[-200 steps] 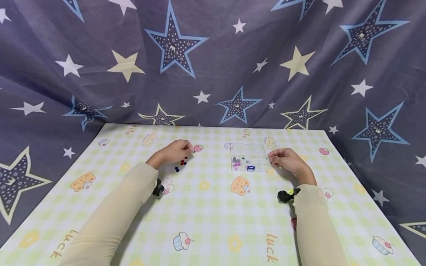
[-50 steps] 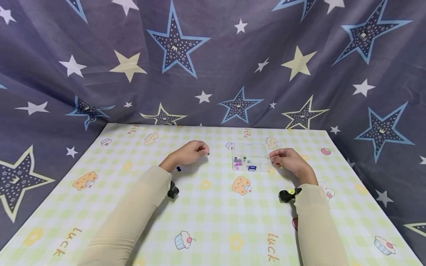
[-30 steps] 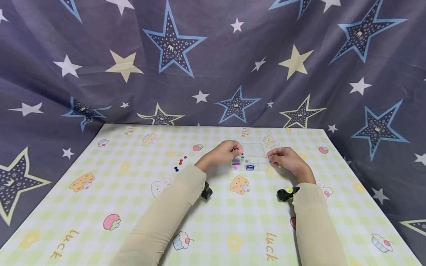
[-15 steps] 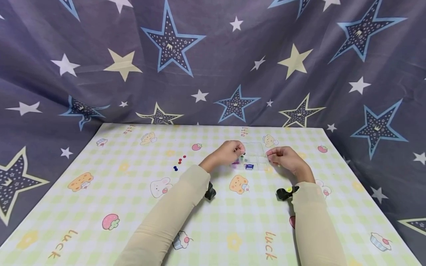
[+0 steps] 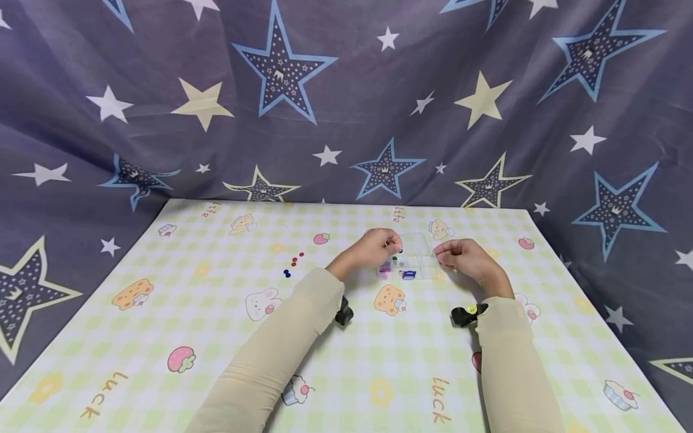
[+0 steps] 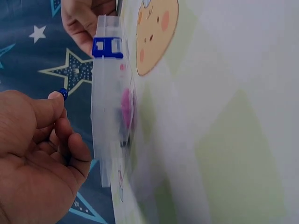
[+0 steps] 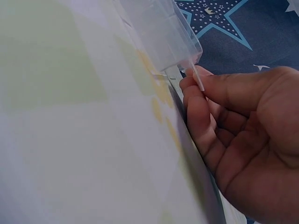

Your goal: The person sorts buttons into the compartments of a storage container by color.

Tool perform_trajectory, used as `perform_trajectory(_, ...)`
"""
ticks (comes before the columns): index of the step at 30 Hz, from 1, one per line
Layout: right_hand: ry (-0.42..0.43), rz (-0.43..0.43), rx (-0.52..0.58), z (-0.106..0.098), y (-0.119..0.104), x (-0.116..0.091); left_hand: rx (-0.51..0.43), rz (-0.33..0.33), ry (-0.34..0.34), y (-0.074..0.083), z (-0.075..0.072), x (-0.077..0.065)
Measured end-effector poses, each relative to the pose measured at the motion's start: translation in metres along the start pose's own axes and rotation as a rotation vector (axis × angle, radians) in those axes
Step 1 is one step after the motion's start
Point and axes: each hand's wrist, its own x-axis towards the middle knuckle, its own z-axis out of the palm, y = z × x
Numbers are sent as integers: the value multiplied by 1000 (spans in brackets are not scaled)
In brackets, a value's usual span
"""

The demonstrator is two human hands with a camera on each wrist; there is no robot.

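A clear plastic compartment box (image 5: 428, 276) with a blue clasp (image 6: 107, 47) lies open on the table. My left hand (image 5: 373, 248) is over its left part, pinching a small round blue bead (image 6: 64, 94) between thumb and fingertip above the box wall. Pink or purple pieces (image 5: 385, 270), a green piece (image 5: 394, 258) and a blue-and-white piece (image 5: 408, 275) show inside; my left hand hides part of the contents. At the right side, my right hand (image 5: 465, 258) pinches the thin edge (image 7: 198, 79) of the box between thumb and fingers.
Left of the box lie loose red beads (image 5: 294, 262) and dark blue beads (image 5: 287, 273). A checked tablecloth (image 5: 335, 367) with printed cupcakes and animals covers the table. A star-patterned curtain (image 5: 346, 108) hangs behind the far edge.
My left hand has carried the blue bead from the loose beads rightward to over the box, with only slight movement lately. My right hand keeps its place at the box edge.
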Motion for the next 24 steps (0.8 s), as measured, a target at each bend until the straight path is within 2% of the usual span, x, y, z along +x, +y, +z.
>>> perform_trajectory(6, 11, 7, -11, 0, 4, 3, 23, 9, -26, 11, 11, 4)
perform_trajectory(10, 11, 13, -9, 1, 3, 5, 63, 15, -18, 18, 16, 6)
perform_trajectory(15, 10, 20, -5, 0, 4, 6, 91, -9, -12, 23, 20, 7)
perform_trajectory(20, 6, 19, 6, 0, 4, 5, 120, -33, 4, 22, 18, 6)
perform_trajectory(24, 8, 19, 9, 0, 3, 4, 137, -22, 30, 20, 9, 2)
